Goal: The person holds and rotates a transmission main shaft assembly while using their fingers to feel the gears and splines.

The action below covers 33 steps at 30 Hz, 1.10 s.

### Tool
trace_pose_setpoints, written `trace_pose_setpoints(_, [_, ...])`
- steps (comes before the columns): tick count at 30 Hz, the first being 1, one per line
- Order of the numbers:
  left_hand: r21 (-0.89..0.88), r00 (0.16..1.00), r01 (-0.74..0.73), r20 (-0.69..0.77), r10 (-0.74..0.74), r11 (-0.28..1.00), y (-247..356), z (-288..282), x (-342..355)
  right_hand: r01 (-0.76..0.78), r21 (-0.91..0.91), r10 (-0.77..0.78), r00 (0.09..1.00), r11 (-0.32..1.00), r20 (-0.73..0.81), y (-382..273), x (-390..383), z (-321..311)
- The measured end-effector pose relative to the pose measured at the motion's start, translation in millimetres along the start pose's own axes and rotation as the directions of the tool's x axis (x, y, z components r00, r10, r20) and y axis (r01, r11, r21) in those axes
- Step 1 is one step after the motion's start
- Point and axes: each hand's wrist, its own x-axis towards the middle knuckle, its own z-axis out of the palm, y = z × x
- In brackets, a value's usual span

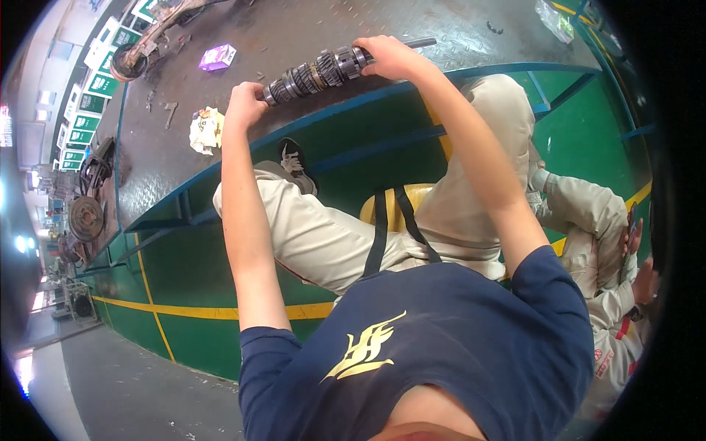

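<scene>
A gear shaft [315,76], a dark metal shaft stacked with several toothed gears, lies lengthwise over the metal table near its front edge. My left hand [245,106] is closed round its left end. Further right, my right hand [387,57] grips it past the last gear, and the bare thin end of the shaft sticks out beyond that hand. Whether the shaft rests on the tabletop or is slightly raised, I cannot tell. Beside my left hand lies a crumpled, stained yellowish cloth or paper [207,131].
The metal table [309,26] has a blue frame. On it are a purple box [218,58], a small metal piece [170,115] and a clear plastic bag [554,22]. Greasy parts [129,62] stand at the far left. A seated person in beige [592,213] is close on the right.
</scene>
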Motion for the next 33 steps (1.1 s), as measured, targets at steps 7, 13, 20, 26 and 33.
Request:
trace_pose_setpoints(7, [-0.013, 0.998, 0.047, 0.044, -0.047, 0.999, -2, -2, 12, -0.052, 0.011, 0.051, 0.996, 0.999, 0.067, -10, 4, -8])
trace_pose_setpoints(13, [-0.058, 0.990, 0.017, 0.137, -0.009, 0.998, -19, -1, 34, -0.059, -0.015, 0.060, 0.995, 0.998, 0.079, -16, 12, -7])
trace_pose_setpoints(20, [-0.088, 0.990, 0.063, 0.128, -0.051, 0.994, -22, 5, 43, 0.010, -0.132, -0.024, 0.994, 0.991, -0.102, 1, 24, 20])
trace_pose_setpoints(26, [-0.013, 0.998, 0.059, 0.026, -0.059, 0.998, -21, 13, 48, 0.029, -0.183, -0.069, 0.974, 0.983, -0.214, 6, 34, 34])
trace_pose_setpoints(33, [0.011, 0.991, 0.118, -0.061, -0.117, 0.993, -24, 19, 53, -0.001, -0.196, -0.058, 0.955, 0.981, -0.292, 5, 40, 42])
